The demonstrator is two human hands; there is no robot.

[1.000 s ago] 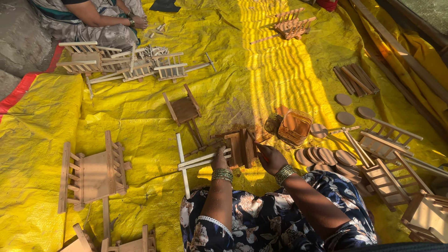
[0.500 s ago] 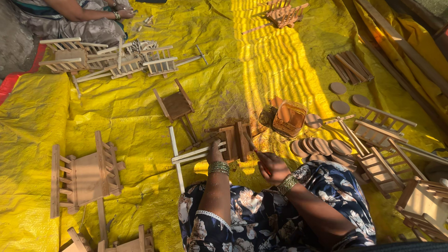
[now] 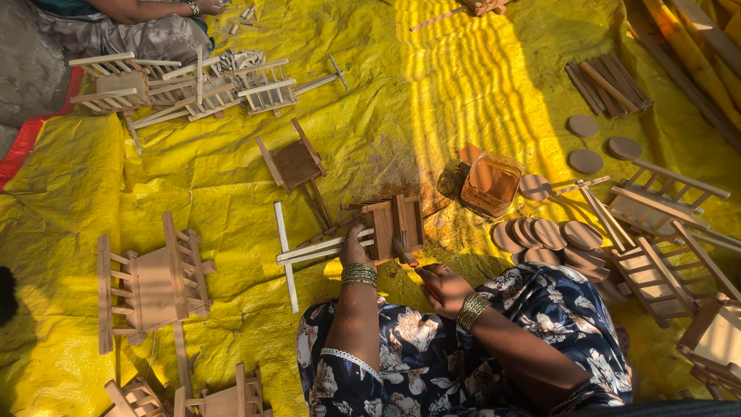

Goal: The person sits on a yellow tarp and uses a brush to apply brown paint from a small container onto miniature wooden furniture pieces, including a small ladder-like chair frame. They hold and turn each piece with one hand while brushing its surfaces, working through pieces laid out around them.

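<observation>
While the left hand point(image 3: 353, 245) presses down on a small wooden frame point(image 3: 392, 224) near the middle of the yellow tarp point(image 3: 231, 177) — fingers spread over its near edge and the pale slats point(image 3: 320, 249) beside it, apparently to keep the piece from shifting — the right hand point(image 3: 441, 287) hovers just beside it, curled closed around something thin; what it grips cannot be made out. Both wrists wear bangles. An amber jar point(image 3: 491, 184) sits close behind the frame, within easy reach, with a row of wooden discs point(image 3: 548, 234) to the right of it. Finished miniature chairs point(image 3: 150, 282) crowd the tarp's left and right edges, and loose sticks point(image 3: 606, 83) lie toward the far right corner. Another person point(image 3: 147, 23) sits at the far left corner — well apart.
</observation>
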